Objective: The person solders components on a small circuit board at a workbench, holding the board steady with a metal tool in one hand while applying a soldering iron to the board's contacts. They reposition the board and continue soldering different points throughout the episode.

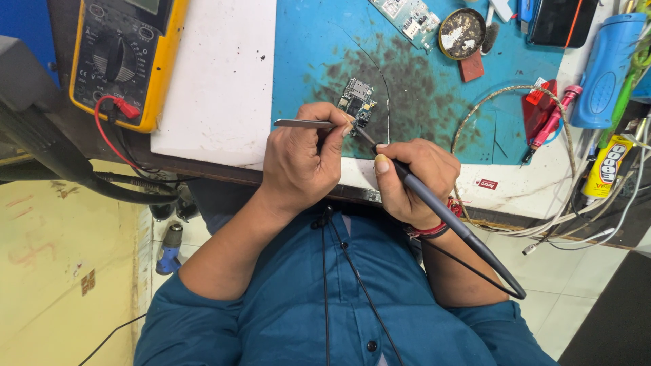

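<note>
A small green circuit board (357, 99) lies on a stained blue work mat (434, 88). My left hand (298, 163) grips metal tweezers (298, 123) whose handle sticks out to the left and whose tips sit at the board's near edge. My right hand (417, 177), with a red thread band at the wrist, holds a black soldering iron (444, 213) like a pen. Its tip points up-left at the same edge of the board, and its cord trails back over my blue shirt.
A yellow multimeter (122, 54) with a red lead sits at far left. On the mat's far side are another circuit board (410, 17), a round tin (461, 32) and a black phone (559, 20). At right lie a red tool (553, 122), a blue case (607, 71), a glue tube (605, 166) and cables.
</note>
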{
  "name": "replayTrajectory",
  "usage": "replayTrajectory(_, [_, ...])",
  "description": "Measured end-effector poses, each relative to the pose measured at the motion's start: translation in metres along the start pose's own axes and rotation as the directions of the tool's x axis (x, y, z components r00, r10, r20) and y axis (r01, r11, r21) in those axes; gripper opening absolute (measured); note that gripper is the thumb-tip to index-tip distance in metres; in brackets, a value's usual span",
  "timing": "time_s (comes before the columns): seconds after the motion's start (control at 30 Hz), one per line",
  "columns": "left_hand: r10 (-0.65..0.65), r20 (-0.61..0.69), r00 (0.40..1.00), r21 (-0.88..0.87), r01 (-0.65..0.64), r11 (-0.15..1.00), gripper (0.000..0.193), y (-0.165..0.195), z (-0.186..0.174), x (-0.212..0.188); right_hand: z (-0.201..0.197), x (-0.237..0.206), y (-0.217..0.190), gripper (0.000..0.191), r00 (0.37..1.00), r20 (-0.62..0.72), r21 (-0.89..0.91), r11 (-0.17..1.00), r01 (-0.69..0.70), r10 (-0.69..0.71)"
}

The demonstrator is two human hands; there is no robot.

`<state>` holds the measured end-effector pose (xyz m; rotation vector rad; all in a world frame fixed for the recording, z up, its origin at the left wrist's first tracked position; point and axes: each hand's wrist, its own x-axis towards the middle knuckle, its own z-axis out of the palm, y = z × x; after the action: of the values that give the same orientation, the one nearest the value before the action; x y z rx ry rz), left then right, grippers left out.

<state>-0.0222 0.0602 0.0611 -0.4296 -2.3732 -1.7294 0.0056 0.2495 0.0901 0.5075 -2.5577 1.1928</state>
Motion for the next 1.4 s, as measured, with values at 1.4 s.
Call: replayTrajectory(1.4, [-0.044, -0.004, 0.999, -0.020, 0.044, 0.999, 0.013, -0.007, 0.006, 0.008, 0.005, 0.003, 0.014, 0.006, 1.000, 0.001, 0.008, 1.000, -0.002, 0.002])
